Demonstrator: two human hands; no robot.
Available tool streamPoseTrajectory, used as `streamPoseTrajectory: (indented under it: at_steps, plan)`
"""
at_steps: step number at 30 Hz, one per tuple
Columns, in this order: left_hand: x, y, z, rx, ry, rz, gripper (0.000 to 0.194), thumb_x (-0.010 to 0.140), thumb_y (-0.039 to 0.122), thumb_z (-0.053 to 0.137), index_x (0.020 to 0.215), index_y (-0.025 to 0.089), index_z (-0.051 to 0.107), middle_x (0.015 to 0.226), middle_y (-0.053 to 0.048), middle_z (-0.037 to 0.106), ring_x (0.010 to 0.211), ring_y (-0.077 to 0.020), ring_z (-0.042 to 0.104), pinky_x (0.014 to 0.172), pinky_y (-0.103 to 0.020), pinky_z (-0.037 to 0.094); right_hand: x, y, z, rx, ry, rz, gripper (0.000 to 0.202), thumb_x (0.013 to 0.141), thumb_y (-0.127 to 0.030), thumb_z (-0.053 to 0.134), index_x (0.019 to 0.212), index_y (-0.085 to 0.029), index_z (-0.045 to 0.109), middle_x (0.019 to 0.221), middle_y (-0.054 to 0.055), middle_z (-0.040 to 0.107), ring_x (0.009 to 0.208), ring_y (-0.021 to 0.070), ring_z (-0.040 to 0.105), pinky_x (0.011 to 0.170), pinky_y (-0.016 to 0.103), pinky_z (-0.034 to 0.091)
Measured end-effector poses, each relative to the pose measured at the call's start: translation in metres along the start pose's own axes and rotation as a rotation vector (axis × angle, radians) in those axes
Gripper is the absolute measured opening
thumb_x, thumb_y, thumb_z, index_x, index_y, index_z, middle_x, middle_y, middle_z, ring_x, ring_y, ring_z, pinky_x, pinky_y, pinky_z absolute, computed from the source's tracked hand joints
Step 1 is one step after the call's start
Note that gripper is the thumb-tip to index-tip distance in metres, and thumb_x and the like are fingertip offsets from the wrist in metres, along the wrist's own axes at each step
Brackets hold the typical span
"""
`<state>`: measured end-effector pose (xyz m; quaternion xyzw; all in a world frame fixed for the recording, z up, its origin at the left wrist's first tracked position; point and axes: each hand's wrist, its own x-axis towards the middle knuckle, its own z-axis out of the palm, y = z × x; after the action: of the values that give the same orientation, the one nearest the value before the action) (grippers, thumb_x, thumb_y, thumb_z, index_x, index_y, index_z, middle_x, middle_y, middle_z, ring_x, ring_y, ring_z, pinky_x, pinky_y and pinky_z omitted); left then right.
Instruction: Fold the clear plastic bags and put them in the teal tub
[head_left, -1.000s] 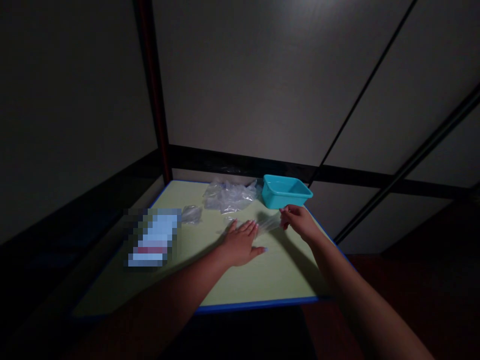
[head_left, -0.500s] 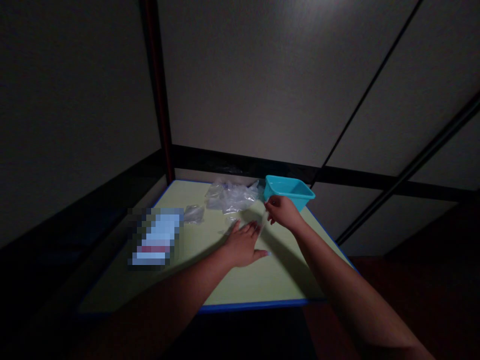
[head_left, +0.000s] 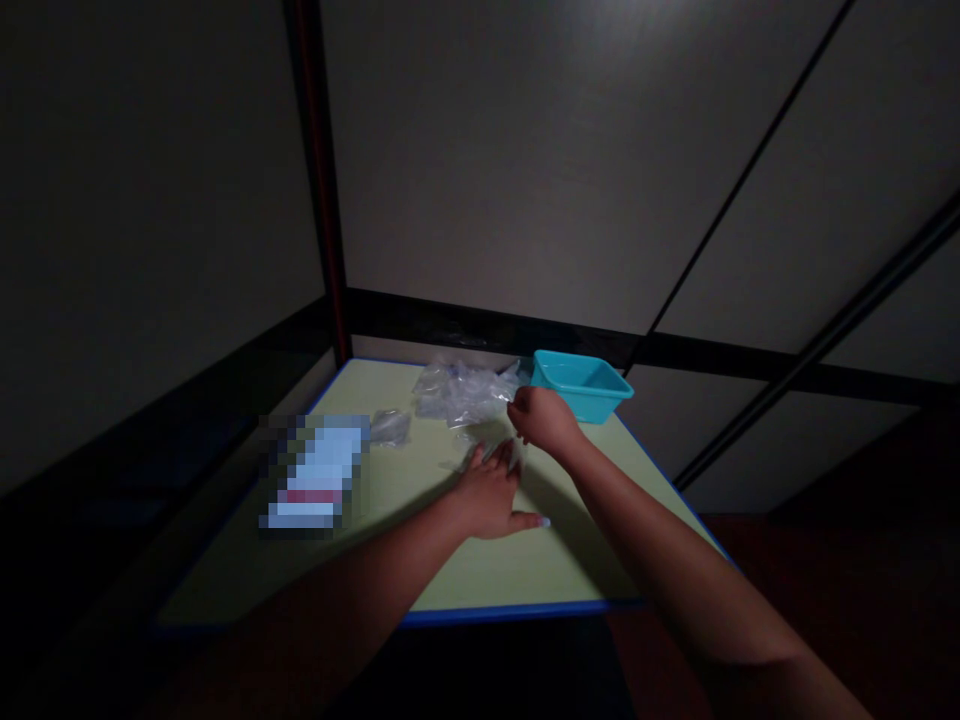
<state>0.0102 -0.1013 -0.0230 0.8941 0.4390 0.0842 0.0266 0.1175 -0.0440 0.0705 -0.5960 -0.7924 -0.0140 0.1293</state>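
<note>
My left hand (head_left: pixel 491 498) lies flat on the pale table with its fingers spread, pressing on a clear plastic bag (head_left: pixel 466 442). Just beyond it, my right hand (head_left: pixel 547 420) is raised a little, thumb and fingers pinched together on what looks like an edge of the same bag. The fingers hide part of the bag, and its outline is faint in the dim light. Behind both hands sits a crumpled pile of clear plastic bags (head_left: pixel 461 392).
A turquoise plastic basin (head_left: pixel 596 402) stands at the table's back right, close to my right hand. To the left are a small clear packet (head_left: pixel 391 428) and a pixelated bright rectangle (head_left: pixel 319 475). The table (head_left: pixel 480 585) has a blue edge; a panelled wall (head_left: pixel 495 200) rises behind.
My right hand has moved left and slightly up, folding the bag's edge over toward my left hand. My left hand stays nearly in place.
</note>
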Motion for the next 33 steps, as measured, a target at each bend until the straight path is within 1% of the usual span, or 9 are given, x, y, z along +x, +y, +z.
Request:
streamPoseTrajectory:
  at_steps: [7, 13, 15, 17, 20, 22, 24, 28, 33]
  plan:
    - [0.000, -0.002, 0.002, -0.035, 0.000, -0.005, 0.089, 0.079, 0.075, 0.023, 0.130, 0.005, 0.044, 0.139, -0.026, 0.035, 0.135, -0.0346, 0.019, 0.105, -0.054, 0.010, 0.002, -0.005, 0.013, -0.030, 0.030, -0.012, 0.023, 0.082, -0.027, 0.048, 0.083, -0.014, 0.067, 0.078, 0.016, 0.067, 0.073, 0.0247, 0.064, 0.060, 0.030, 0.038]
    - [-0.004, -0.005, -0.005, -0.074, 0.061, -0.048, 0.079, 0.084, 0.065, 0.033, 0.135, 0.004, 0.037, 0.145, -0.024, 0.026, 0.137, -0.0324, 0.011, 0.107, -0.053, 0.010, -0.005, -0.005, 0.013, 0.004, 0.050, -0.017, 0.020, 0.083, -0.028, 0.048, 0.076, -0.017, 0.063, 0.073, 0.011, 0.066, 0.065, 0.0194, 0.060, 0.054, 0.027, 0.030]
    - [-0.004, -0.010, -0.006, -0.096, 0.106, -0.075, 0.076, 0.083, 0.057, 0.043, 0.137, 0.005, 0.032, 0.147, -0.022, 0.021, 0.138, -0.0318, 0.009, 0.108, -0.052, 0.011, -0.008, -0.003, 0.013, 0.041, 0.069, -0.013, 0.021, 0.083, -0.030, 0.047, 0.074, -0.018, 0.062, 0.070, 0.009, 0.065, 0.061, 0.0170, 0.057, 0.052, 0.027, 0.027]
    - [-0.002, -0.018, -0.007, -0.155, 0.166, -0.115, 0.060, 0.083, 0.039, 0.048, 0.134, 0.009, 0.038, 0.147, -0.018, 0.026, 0.138, -0.0302, 0.012, 0.109, -0.049, 0.015, -0.012, 0.001, 0.016, 0.095, 0.096, -0.023, 0.022, 0.083, -0.030, 0.046, 0.072, -0.018, 0.060, 0.066, 0.007, 0.063, 0.057, 0.0152, 0.052, 0.051, 0.027, 0.024]
    - [0.005, -0.031, -0.011, -0.445, 0.326, -0.260, 0.038, 0.079, 0.015, 0.042, 0.114, 0.013, 0.056, 0.133, -0.013, 0.048, 0.130, -0.0268, 0.033, 0.106, -0.044, 0.027, -0.014, 0.008, 0.026, 0.213, 0.154, -0.066, 0.022, 0.084, -0.030, 0.046, 0.068, -0.018, 0.056, 0.062, 0.003, 0.059, 0.054, 0.0130, 0.047, 0.050, 0.025, 0.023]
    - [0.008, -0.037, -0.017, -0.787, 0.455, -0.410, 0.030, 0.079, 0.013, 0.040, 0.102, 0.013, 0.059, 0.114, -0.012, 0.061, 0.112, -0.0240, 0.052, 0.098, -0.039, 0.038, -0.013, 0.012, 0.036, 0.309, 0.188, -0.117, 0.022, 0.083, -0.028, 0.046, 0.065, -0.018, 0.054, 0.062, 0.002, 0.056, 0.056, 0.0125, 0.046, 0.051, 0.024, 0.026]
    - [0.010, -0.039, -0.023, -1.144, 0.507, -0.529, 0.022, 0.082, 0.021, 0.042, 0.093, 0.013, 0.060, 0.096, -0.010, 0.066, 0.092, -0.0212, 0.062, 0.086, -0.035, 0.046, -0.011, 0.015, 0.045, 0.384, 0.214, -0.181, 0.020, 0.080, -0.025, 0.048, 0.062, -0.018, 0.053, 0.063, 0.002, 0.054, 0.060, 0.0131, 0.047, 0.054, 0.023, 0.030]
    - [0.010, -0.039, -0.031, -1.629, 0.424, -0.680, 0.025, 0.086, 0.037, 0.046, 0.095, 0.015, 0.056, 0.078, -0.005, 0.066, 0.069, -0.0158, 0.064, 0.072, -0.029, 0.049, -0.009, 0.013, 0.056, 0.431, 0.253, -0.275, 0.016, 0.078, -0.023, 0.051, 0.064, -0.017, 0.056, 0.066, 0.003, 0.053, 0.068, 0.0150, 0.048, 0.064, 0.024, 0.035]
    - [0.013, -0.042, -0.032, -1.885, 0.341, -0.766, 0.029, 0.090, 0.041, 0.041, 0.095, 0.015, 0.052, 0.073, -0.007, 0.066, 0.065, -0.0164, 0.064, 0.069, -0.030, 0.051, -0.009, 0.013, 0.057, 0.493, 0.188, -0.313, 0.028, 0.084, -0.034, 0.050, 0.065, -0.017, 0.061, 0.069, 0.004, 0.058, 0.074, 0.0156, 0.051, 0.072, 0.026, 0.036]
